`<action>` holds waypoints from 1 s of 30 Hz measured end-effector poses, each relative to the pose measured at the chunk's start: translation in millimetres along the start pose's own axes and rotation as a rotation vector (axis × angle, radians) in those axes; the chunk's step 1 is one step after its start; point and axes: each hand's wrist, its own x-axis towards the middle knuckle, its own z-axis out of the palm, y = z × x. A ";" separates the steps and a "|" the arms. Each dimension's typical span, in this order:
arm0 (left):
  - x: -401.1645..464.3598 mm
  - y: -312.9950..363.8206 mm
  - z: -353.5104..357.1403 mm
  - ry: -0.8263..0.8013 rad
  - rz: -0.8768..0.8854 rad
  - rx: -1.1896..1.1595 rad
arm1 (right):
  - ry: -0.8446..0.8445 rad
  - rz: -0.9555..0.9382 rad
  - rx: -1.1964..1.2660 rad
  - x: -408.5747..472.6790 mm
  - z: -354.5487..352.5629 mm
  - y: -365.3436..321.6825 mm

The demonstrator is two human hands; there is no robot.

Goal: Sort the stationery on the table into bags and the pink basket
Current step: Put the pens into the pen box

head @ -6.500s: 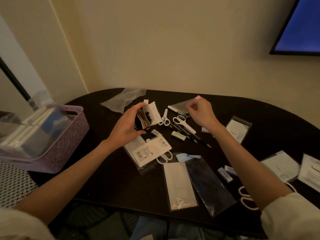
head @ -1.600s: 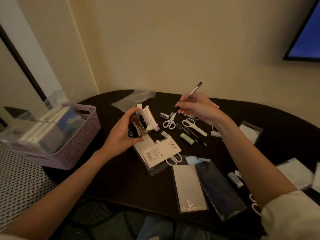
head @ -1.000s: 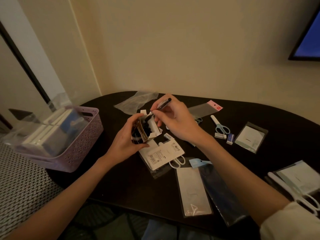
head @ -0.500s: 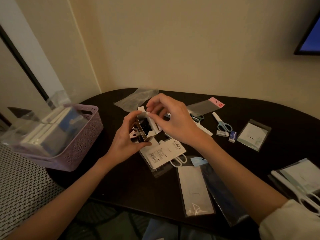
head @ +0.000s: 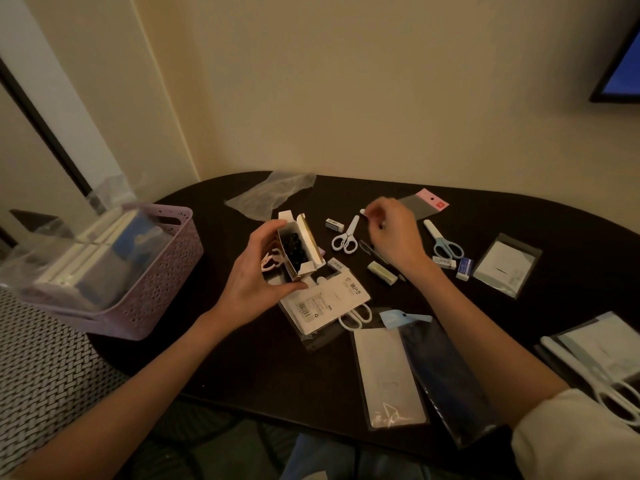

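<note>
My left hand point(head: 256, 271) grips a small open cardboard box point(head: 299, 249) with dark pen caps showing inside, held tilted above the black table point(head: 242, 368). My right hand point(head: 394, 233) hovers blurred over the loose items behind the box. Its curled fingers pinch a thin pen whose pale end point(head: 362, 212) sticks out to the left. A black pen point(head: 369, 247) lies on the table under that hand. The pink basket point(head: 162, 268) stands at the left table edge with white packs and a blue one inside.
White scissors point(head: 346, 235), blue scissors point(head: 445, 244) and small erasers point(head: 381, 271) lie near my right hand. A packaged pair of scissors point(head: 325, 299) sits under the box. Clear bags lie at the back point(head: 273, 194), by my right hand point(head: 424, 206) and in front point(head: 388, 368).
My right hand dropped a pen into the box, then left the box and moved right and back to the loose pens. The box stays in my left hand.
</note>
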 end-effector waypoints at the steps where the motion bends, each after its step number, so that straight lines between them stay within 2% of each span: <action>1: 0.0 -0.6 0.3 -0.005 -0.009 0.017 | -0.052 0.109 -0.023 1.9 4.0 16.5; 3: 0.7 -1.0 0.4 -0.016 -0.024 0.053 | -0.140 0.290 -0.055 2.8 9.3 42.2; 5: 1.5 -1.0 0.1 -0.024 -0.035 0.073 | -0.204 0.331 -0.098 2.3 13.0 57.4; 9: 1.8 -1.7 -0.6 -0.033 -0.034 0.096 | -0.311 0.250 -0.199 1.4 21.7 62.6; 16: -0.3 -0.7 -2.6 -0.049 0.001 0.135 | -0.317 0.119 -0.357 12.4 27.0 55.5; 24: -3.8 0.7 -4.0 -0.050 0.044 0.205 | -0.484 0.085 -0.502 22.0 32.6 40.2; 27: -4.7 1.4 -5.4 -0.056 0.076 0.235 | -0.357 0.131 -0.385 23.6 22.0 25.4; 30: -3.7 3.9 -5.3 -0.055 0.120 0.272 | -0.039 0.043 -0.110 19.6 -1.1 -7.1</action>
